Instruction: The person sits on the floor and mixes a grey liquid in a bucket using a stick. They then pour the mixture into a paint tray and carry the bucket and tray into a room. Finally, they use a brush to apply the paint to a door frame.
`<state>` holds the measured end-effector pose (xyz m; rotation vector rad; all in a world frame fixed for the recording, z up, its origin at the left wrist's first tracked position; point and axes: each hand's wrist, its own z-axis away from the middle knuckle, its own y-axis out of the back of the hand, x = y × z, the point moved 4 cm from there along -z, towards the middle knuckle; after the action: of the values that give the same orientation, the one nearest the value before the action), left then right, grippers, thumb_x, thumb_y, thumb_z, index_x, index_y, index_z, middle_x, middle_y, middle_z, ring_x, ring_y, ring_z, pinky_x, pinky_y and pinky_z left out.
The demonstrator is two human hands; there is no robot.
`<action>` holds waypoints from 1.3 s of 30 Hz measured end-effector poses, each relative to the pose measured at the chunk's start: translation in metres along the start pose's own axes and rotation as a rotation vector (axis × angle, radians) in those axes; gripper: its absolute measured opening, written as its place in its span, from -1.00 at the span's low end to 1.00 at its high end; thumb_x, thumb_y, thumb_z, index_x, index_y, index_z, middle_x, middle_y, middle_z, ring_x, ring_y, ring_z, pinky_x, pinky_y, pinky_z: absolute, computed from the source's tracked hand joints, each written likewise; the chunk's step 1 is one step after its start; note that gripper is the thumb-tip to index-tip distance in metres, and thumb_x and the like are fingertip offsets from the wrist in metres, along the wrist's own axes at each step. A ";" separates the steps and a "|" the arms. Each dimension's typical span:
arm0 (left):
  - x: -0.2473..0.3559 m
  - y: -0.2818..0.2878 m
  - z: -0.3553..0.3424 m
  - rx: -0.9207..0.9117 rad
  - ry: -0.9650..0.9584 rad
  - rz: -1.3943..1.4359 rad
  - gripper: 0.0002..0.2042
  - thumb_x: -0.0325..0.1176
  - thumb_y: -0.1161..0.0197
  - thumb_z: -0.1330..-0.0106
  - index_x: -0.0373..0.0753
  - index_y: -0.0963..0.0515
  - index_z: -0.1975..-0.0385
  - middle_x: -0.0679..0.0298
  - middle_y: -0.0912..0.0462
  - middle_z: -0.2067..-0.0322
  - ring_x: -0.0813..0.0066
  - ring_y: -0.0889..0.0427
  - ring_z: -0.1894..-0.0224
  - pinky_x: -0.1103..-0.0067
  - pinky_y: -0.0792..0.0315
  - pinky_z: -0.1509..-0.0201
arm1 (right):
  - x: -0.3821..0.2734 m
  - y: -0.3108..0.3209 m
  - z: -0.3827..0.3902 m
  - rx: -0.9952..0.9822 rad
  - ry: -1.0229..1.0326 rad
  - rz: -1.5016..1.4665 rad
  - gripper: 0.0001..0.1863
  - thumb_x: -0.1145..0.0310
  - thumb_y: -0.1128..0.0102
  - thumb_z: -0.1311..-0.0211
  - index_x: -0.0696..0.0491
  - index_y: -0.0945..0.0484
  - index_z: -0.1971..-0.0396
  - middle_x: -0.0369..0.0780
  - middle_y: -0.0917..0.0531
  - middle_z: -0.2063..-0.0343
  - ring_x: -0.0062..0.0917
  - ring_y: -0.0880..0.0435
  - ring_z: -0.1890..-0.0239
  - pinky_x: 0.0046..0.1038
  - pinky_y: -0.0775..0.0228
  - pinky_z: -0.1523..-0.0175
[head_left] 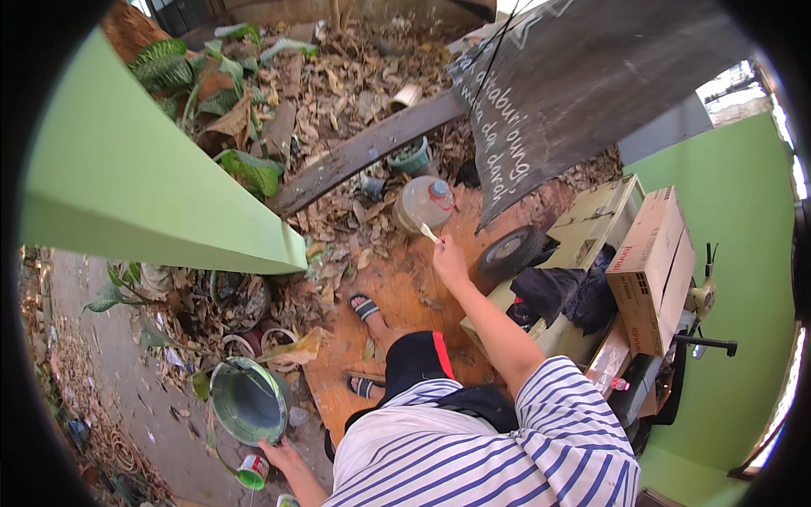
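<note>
My left hand (281, 456) grips the rim of a green bucket (249, 393) with greyish insides, at the lower left. Below it is a small can (252, 473) with green paint-coloured lower part. My right hand (449, 260) is raised near the middle, closed on a small pale tool (427, 230), perhaps a brush. Behind that tool stands a large clear jug (422, 203) with a blue cap, over the orange board (346, 329) where my sandalled feet are.
A pale green pillar (160, 194) fills the left, beside plants and dead leaves. A dark plank (338, 160) crosses behind. On the right are a hanging grey banner (574, 84), a tyre (507, 253), a cream chest (591, 211), cardboard boxes (642, 270), a scooter (701, 296) and a green wall (735, 211).
</note>
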<state>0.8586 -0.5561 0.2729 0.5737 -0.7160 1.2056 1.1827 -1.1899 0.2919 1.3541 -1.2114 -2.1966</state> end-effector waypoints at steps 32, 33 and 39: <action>0.030 0.029 0.051 -0.303 -0.122 -0.408 -0.58 -0.16 -0.19 -0.27 -0.32 -0.42 0.00 0.14 -0.45 -0.02 0.25 -0.48 0.00 0.16 -0.52 0.04 | 0.061 0.120 0.215 0.302 0.045 -0.271 -0.77 0.24 0.00 -0.39 0.10 -0.47 0.20 0.05 -0.62 0.41 -0.04 -0.62 0.30 -0.14 -0.43 0.21; 0.026 0.009 0.057 -0.356 -0.127 -0.425 -0.60 -0.17 -0.19 -0.26 -0.31 -0.43 0.01 0.14 -0.47 -0.01 0.26 -0.49 0.01 0.16 -0.52 0.06 | 0.085 0.125 0.216 0.312 0.005 -0.273 -0.78 0.23 -0.01 -0.38 0.08 -0.48 0.21 0.05 -0.63 0.40 -0.03 -0.62 0.29 -0.13 -0.43 0.21; 0.002 -0.117 0.136 -0.614 -0.079 -0.484 -0.64 -0.23 -0.14 -0.29 -0.26 -0.44 -0.02 0.22 -0.46 -0.04 0.34 -0.46 -0.05 0.21 -0.46 0.01 | 0.257 0.192 0.211 0.511 -0.309 -0.237 -0.77 0.21 -0.11 -0.31 0.05 -0.56 0.24 -0.13 -0.66 0.53 -0.31 -0.68 0.44 -0.28 -0.47 0.31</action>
<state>0.9465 -0.6862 0.3603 0.2534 -0.9011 0.4745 0.8402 -1.3578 0.3314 1.4291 -1.9178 -2.4288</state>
